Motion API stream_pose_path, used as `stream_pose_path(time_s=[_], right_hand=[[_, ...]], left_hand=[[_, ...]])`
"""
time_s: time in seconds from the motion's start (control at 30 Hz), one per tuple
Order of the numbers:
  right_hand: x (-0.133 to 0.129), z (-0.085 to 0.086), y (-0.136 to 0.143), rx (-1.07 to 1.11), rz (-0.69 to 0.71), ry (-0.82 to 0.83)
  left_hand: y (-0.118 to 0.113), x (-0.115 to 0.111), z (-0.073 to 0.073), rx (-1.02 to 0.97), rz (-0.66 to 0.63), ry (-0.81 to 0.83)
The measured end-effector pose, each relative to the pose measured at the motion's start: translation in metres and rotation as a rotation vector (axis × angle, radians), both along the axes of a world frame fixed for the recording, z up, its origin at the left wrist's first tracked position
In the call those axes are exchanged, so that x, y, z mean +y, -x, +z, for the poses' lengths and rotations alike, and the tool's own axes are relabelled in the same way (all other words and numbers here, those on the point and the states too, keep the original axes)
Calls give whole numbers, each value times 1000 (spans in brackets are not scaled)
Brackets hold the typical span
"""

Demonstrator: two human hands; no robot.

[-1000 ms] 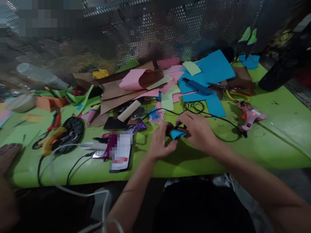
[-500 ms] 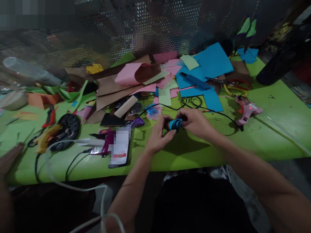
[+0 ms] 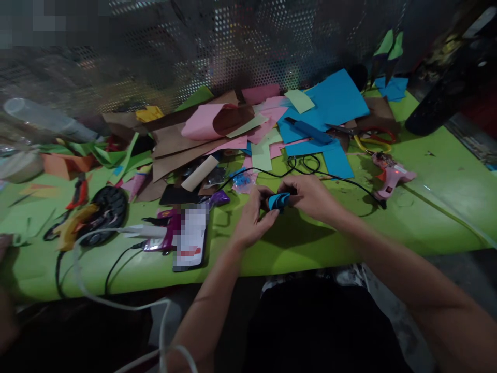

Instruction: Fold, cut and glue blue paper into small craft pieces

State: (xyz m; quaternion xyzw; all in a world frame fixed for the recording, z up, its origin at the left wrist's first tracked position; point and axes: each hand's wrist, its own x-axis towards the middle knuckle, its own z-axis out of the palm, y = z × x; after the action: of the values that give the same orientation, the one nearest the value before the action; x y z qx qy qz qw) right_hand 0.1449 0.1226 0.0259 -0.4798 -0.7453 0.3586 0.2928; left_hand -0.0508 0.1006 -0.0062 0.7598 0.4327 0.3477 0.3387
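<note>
A small strip of blue felt-like material (image 3: 278, 201), curled into a layered roll, sits between my two hands just above the green tabletop. My left hand (image 3: 254, 220) pinches it from the left, thumb along the near side. From the other side my right hand (image 3: 306, 196) grips its right end, with fingertips partly hidden behind the roll. Just beyond the hands runs a black cable (image 3: 267, 174) to a pink glue gun (image 3: 388, 181) with a red light, standing to the right. Left of my left hand lies a phone (image 3: 191, 241) with a blurred screen.
Blue sheets (image 3: 341, 98), pink pieces (image 3: 202, 122) and brown sheets (image 3: 166, 145) are heaped along the back. A blue utility knife (image 3: 312, 132) and yellow-and-red-handled scissors (image 3: 375, 140) lie among them. At left are a yellow glue gun (image 3: 73, 230), a white cable (image 3: 124, 305) and another person's hand (image 3: 4, 246).
The view has shifted slightly. The other person's hand has drawn back toward the left edge. My hands keep their grip, and the blue roll is turned slightly.
</note>
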Motion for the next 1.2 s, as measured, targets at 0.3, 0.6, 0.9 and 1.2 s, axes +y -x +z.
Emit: stream_pose_path(time_s=[0.3,0.6,0.9,1.2], right_hand=[[6,-8,0,30,-19,36],[16,-22,-2,309,18,257],[20,-24,-3,392,-4,260],[19,-24,-4,178,-57,201]], left_hand=[[-2,1,1,11,-1,68],[-2,6,-4,-20,38,8],[-5,6,-2,60,40,-25],[-8,2,4,183,25,-61]])
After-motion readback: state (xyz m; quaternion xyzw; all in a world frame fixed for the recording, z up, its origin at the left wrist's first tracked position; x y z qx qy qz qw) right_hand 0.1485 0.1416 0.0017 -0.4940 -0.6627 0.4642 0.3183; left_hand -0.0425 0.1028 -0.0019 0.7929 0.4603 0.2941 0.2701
